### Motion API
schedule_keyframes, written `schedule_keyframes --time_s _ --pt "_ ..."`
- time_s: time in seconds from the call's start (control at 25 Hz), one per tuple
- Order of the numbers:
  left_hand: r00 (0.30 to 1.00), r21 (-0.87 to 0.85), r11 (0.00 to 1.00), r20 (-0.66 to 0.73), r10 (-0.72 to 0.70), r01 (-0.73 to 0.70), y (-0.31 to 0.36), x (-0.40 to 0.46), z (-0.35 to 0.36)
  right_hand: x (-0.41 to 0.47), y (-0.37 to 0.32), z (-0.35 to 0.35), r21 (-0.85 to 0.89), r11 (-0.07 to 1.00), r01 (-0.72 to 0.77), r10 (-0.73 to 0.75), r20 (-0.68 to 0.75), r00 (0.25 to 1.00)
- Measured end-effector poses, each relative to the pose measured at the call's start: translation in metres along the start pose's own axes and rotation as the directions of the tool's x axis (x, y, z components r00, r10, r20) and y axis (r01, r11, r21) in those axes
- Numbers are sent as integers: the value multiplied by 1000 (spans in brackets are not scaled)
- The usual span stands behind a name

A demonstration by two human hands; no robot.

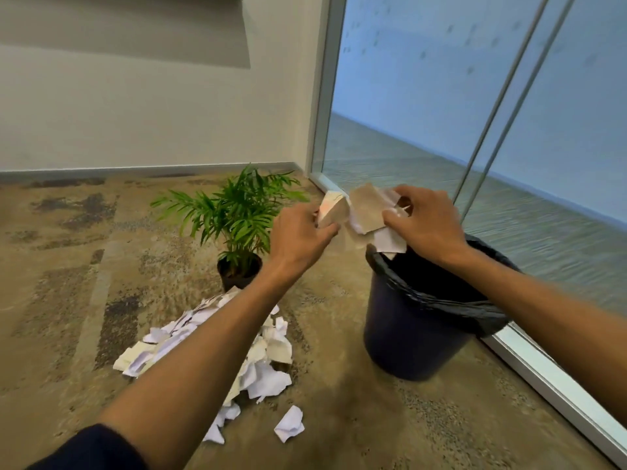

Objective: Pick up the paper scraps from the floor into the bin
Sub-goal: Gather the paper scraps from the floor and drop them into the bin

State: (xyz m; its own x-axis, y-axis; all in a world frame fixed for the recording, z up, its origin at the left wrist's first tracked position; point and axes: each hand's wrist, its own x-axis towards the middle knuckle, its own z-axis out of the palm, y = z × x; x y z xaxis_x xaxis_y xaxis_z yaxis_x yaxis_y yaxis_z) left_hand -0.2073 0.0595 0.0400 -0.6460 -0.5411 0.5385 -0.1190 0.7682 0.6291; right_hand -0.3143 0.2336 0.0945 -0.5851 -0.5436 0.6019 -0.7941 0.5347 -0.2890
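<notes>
Above the near rim of the bin [420, 337], both hands are raised with a load of paper scraps. The left hand [298, 235] has its fingers curled round a folded pale scrap [334, 210], held just left of the bin's mouth. The right hand [424, 222] pinches a bunch of torn brown and white scraps [371, 220], whose lower edge hangs over the bin's black liner [441, 300] (whether it touches the liner I cannot tell).

By my reading, the step in hand is the drop: a handful has been carried up and is about to go in. The right hand's bunch seems well placed, so parting those fingers should let it fall inside. The left hand's scrap sits a little outside the rim, so it likely needs to come further over the bin before release.

Left of the bin, most of the job remains: a heap of white scraps [268, 354] lies on the floor [373, 429], with a loose crumpled piece [289, 424] nearer the camera. A potted plant [237, 215] stands behind the heap.
</notes>
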Motion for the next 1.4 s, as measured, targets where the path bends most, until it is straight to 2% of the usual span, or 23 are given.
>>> schedule_keyframes --time_s 0.16,0.36,0.56,0.8,0.84,0.92,1.04,1.16,1.28,1.4 --pt "992 12 1000 126 10 -11 59 25 50 -16 53 -22 -155 975 -161 155 -52 987" --pt "935 131 987 352 42 -94 98 25 113 -31 103 -10 -384 896 -224 257 35 966" --pt "862 245 951 506 43 -191 98 19 159 -45 136 17 -420 852 -311 399 137 907" --pt "763 321 921 645 -44 -219 85 12 180 -56 148 35 -419 843 -336 461 244 853" --pt "763 311 927 645 -42 -211 82 10 179 -57 147 36 -383 857 -345 454 244 857" --pt "809 268 938 588 24 -222 76 8 171 -60 138 33 -267 908 -324 382 204 901" --pt "870 211 933 463 168 -292 58 8 158 -68 109 25 -90 985 -150 167 215 962" --pt "858 109 934 443 261 -340 29 7 151 -80 85 31 -176 984 24 27 281 959" --pt "804 -38 922 476 356 -386 5 4 146 -84 73 44 -287 953 95 -9 286 958" --pt "770 -103 903 489 411 -417 -1 0 137 -87 63 57 -348 931 105 3 296 955"
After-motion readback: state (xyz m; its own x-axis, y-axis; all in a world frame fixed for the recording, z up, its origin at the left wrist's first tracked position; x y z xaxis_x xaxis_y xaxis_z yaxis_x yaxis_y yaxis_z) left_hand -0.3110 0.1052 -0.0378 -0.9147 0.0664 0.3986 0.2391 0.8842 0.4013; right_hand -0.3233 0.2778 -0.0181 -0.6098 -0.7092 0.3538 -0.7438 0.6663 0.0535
